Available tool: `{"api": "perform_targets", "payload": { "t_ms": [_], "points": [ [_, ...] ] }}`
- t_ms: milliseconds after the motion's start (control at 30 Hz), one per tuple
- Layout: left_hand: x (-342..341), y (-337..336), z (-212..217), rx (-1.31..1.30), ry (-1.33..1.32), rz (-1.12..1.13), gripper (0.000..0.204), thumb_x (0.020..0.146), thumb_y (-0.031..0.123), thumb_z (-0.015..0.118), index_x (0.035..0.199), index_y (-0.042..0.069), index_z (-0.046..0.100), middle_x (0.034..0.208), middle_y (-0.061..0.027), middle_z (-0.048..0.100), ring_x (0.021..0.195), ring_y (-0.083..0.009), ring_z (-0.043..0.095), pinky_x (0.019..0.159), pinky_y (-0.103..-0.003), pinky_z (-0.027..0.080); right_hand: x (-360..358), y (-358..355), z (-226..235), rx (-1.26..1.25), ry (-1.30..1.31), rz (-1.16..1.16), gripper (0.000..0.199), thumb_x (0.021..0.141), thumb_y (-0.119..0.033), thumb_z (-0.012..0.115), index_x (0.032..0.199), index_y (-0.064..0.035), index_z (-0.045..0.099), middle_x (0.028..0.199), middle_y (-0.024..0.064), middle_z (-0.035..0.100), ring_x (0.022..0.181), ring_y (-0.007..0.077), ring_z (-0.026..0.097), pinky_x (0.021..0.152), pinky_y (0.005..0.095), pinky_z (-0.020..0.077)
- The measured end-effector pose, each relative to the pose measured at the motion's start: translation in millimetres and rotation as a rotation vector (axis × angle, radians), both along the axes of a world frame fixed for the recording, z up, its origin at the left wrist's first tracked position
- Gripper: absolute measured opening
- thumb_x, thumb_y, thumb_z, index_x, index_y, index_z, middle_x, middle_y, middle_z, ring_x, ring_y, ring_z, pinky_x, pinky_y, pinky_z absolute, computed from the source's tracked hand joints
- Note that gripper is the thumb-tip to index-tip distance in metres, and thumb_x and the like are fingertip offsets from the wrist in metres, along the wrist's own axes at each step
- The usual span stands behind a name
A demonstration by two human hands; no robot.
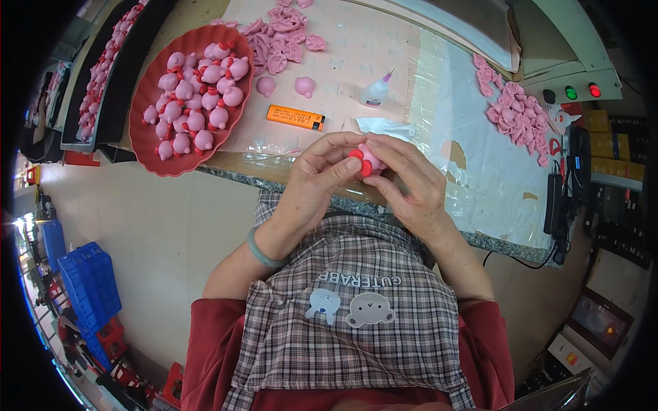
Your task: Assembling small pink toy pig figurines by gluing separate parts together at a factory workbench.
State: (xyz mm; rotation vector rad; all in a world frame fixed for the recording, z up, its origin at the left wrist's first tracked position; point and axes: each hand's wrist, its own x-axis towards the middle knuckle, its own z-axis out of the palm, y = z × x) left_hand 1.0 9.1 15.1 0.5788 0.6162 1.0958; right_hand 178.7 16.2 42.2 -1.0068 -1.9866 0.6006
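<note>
At the far left, dark trays (103,75) run along the table edge with rows of small pink figures in them, too small to make out well. Just right of them a red bowl (147,140) sits on the table (384,61), piled with pink toys (195,92) that have red parts. Two loose pink toys (284,85) lie just right of the bowl, with a heap of flat pink pieces (281,38) beyond them at the far side. An orange lighter (295,117) lies nearer the table edge, and a small glue bottle (376,92) with a purple tip stands to its right.

At the near edge of the table, in the middle, both hands meet. The left hand (319,175) grips a pink toy (371,157) from the left, thumb pressed at one of its red parts; a green bangle (264,252) sits on that wrist. The right hand (411,181) closes over the same toy from the right, its fingers curled across the top, so most of the toy is hidden and its exact shape is hard to tell. The toy is held just above the table edge, in front of a checked apron (349,329).

Further right, a second heap of pink pieces (510,109) lies on the table, and beyond it a box with green and red buttons (579,90).
</note>
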Motion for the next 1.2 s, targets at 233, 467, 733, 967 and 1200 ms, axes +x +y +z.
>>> {"api": "perform_targets", "payload": {
  "t_ms": [233,467,733,967,1200],
  "points": [
    [0.4,0.9,-0.7,-0.022,-0.012,0.002,0.032,0.094,0.007,0.061,0.125,0.002,0.055,0.111,-0.0105,0.066,0.103,-0.015,0.062,0.09,-0.028,0.05,-1.6,6.8,-9.3,0.25,-0.074,-0.055,0.044,0.068,0.003,0.076,0.11,-0.0001,0.067,0.104,0.0144,0.07,0.093,0.0283,0.069,0.077,0.0338,0.0569],
    [0.6,1.8,-2.3,-0.018,-0.001,-0.002,0.032,0.095,0.008,0.061,0.125,0.002,0.056,0.111,-0.0102,0.066,0.103,-0.0151,0.062,0.088,-0.028,0.05,-1.4,9.2,-11.0,0.308,-0.089,-0.061,0.043,0.067,0.001,0.077,0.109,-0.0003,0.067,0.1,0.0135,0.071,0.088,0.0276,0.07,0.074,0.0334,0.0568],
    [-4.7,2.0,2.1,-0.008,-0.089,-0.04,0.029,0.095,0.005,0.059,0.123,0.0,0.057,0.112,-0.011,0.065,0.104,-0.0171,0.062,0.092,-0.031,0.051,0.6,7.6,-7.1,0.242,-0.063,-0.067,0.042,0.069,-0.002,0.077,0.11,-0.0012,0.067,0.097,0.0141,0.071,0.085,0.0277,0.07,0.073,0.0333,0.0565],
    [0.0,-3.1,-7.2,0.144,0.05,0.08,0.023,0.09,-0.002,0.063,0.113,0.0,0.059,0.115,-0.0121,0.062,0.105,-0.0183,0.062,0.092,-0.031,0.052,0.0,2.3,0.9,-0.147,0.15,0.012,0.041,0.074,0.001,0.074,0.114,-0.0013,0.068,0.109,0.0143,0.067,0.097,0.0222,0.067,0.079,0.0332,0.0554],
    [-0.2,-0.9,-7.1,0.378,0.102,0.142,0.024,0.088,-0.004,0.064,0.111,0.0,0.059,0.117,-0.012,0.059,0.109,-0.0199,0.06,0.099,-0.034,0.05,-2.6,-3.0,4.9,-0.117,0.131,-0.031,0.041,0.071,0.007,0.075,0.111,-0.004,0.071,0.107,0.0123,0.063,0.095,0.0217,0.066,0.078,0.0313,0.0552]
  ]
}}
